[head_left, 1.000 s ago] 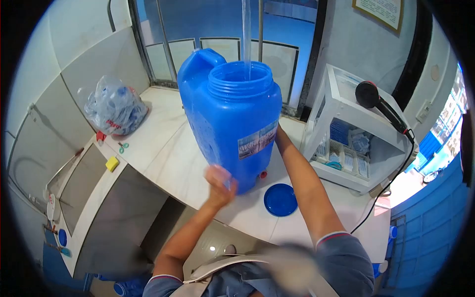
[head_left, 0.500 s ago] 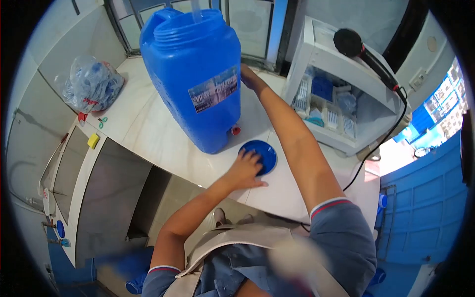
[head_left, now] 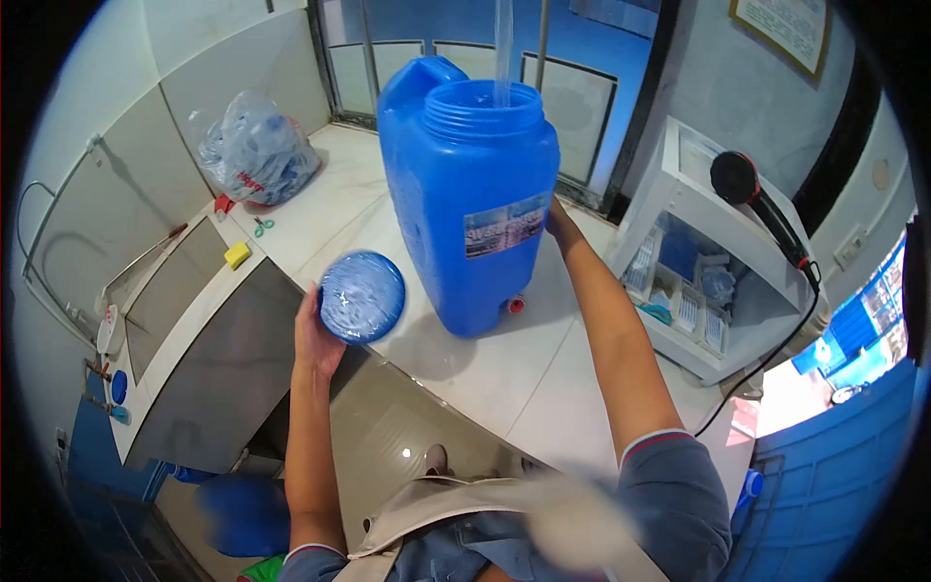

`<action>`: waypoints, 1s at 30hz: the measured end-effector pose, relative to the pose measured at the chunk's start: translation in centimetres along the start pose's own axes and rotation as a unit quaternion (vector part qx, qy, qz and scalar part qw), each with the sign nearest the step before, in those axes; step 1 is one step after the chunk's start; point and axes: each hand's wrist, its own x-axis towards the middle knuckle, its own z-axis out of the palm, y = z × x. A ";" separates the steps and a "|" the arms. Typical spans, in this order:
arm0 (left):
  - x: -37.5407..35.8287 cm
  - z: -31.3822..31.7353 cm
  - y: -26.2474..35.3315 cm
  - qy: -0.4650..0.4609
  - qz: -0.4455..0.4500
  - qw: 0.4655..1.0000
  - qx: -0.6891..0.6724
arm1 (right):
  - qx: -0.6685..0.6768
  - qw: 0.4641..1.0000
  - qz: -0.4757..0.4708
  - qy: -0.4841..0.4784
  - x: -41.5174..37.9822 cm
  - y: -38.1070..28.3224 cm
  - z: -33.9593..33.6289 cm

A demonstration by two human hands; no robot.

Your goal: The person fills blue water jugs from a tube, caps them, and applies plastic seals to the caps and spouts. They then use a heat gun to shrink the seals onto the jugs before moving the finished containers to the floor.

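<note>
A tall blue water jug [head_left: 456, 194] with a printed label stands upright on the white tiled counter [head_left: 495, 378]. A stream of water [head_left: 503, 48] falls into its uncapped, threaded mouth. Low on its side is a small red spout [head_left: 516, 305]. My left hand [head_left: 320, 335] grips a round blue lid [head_left: 362, 299] by its edge, raised to the left of the jug. Something shiny and clear covers the lid's upward face. My right hand [head_left: 555, 218] is at the far right side of the jug; its fingers are hidden behind it.
A bulging plastic bag [head_left: 257, 155], green scissors [head_left: 263, 227] and a yellow sponge [head_left: 237, 255] lie to the left. At the right, a white cabinet [head_left: 679, 262] holds small trays. A black heat gun or hair dryer [head_left: 766, 209] rests on top, its cord trailing down.
My left hand has picked the blue lid up from the counter and carried it left of the jug. My right hand stays by the jug. The camera view has shifted.
</note>
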 end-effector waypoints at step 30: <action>9.2 26.5 7.7 -0.169 0.391 0.598 0.679 | 0.002 0.961 -0.269 0.061 0.0 -22.7 1.3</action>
